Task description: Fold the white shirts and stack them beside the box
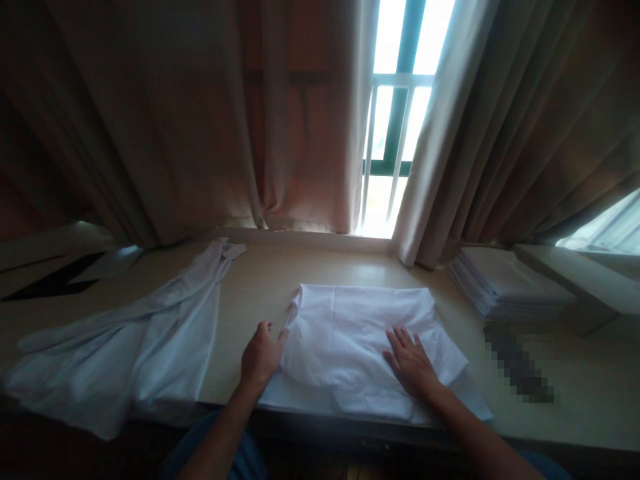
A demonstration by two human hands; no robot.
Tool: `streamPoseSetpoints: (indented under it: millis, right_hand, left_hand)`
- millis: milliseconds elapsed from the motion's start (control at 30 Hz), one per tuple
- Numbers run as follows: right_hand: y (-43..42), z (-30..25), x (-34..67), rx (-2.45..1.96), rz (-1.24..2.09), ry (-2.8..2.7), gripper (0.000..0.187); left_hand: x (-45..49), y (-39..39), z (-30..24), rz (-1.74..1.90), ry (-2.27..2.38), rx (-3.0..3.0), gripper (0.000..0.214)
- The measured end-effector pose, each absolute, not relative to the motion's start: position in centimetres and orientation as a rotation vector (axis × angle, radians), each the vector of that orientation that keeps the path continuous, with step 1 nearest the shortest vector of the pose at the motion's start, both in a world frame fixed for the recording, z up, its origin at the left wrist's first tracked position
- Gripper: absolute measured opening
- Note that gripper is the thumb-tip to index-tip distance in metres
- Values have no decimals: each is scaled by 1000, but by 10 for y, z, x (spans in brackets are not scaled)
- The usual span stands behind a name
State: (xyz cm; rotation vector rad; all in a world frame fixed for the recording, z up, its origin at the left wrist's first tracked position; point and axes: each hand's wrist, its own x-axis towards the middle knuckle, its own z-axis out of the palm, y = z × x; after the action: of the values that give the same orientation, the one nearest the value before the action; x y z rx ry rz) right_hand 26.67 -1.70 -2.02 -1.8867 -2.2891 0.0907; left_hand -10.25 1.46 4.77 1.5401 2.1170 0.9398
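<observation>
A white cloth (355, 333), partly folded into a rough rectangle, lies on the pale table (260, 287) in front of me. My left hand (261, 353) rests at the cloth's left edge, fingers loosely curled against the fold. My right hand (410, 360) lies flat on the cloth's right half with its fingers stretched out. Neither hand grips anything that I can make out.
A second white cloth (125, 353) lies rumpled at the left, hanging over the front edge. A stack of folded white cloths (505, 287) sits at the right by the curtain (500, 133). A window (395, 113) shows between the curtains.
</observation>
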Motion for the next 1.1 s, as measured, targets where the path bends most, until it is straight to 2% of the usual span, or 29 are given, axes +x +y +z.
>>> streamPoseSetpoints:
  millis: [67, 133, 233, 300, 467, 1100]
  right_hand:
    - [-17, -20, 267, -1886, 90, -2287, 63]
    - [-17, -20, 267, -1890, 95, -2286, 63]
    - [-17, -18, 267, -1891, 103, -2292, 63]
    - [-17, -18, 267, -1883, 106, -2299, 63]
    - [-18, -19, 268, -1879, 120, -2293, 63]
    - [-18, -15, 266, -1908, 123, -2304, 64]
  left_hand:
    - [-92, 14, 52, 913, 2117, 1949, 53]
    - [-78, 14, 47, 723, 2007, 2317, 57]
    - [-63, 16, 25, 360, 2025, 2346, 69]
    - [-61, 18, 8, 242, 2084, 2288, 76]
    - [-68, 19, -8, 228, 2103, 2361, 80]
    - [-67, 36, 2, 227, 2119, 2216, 81]
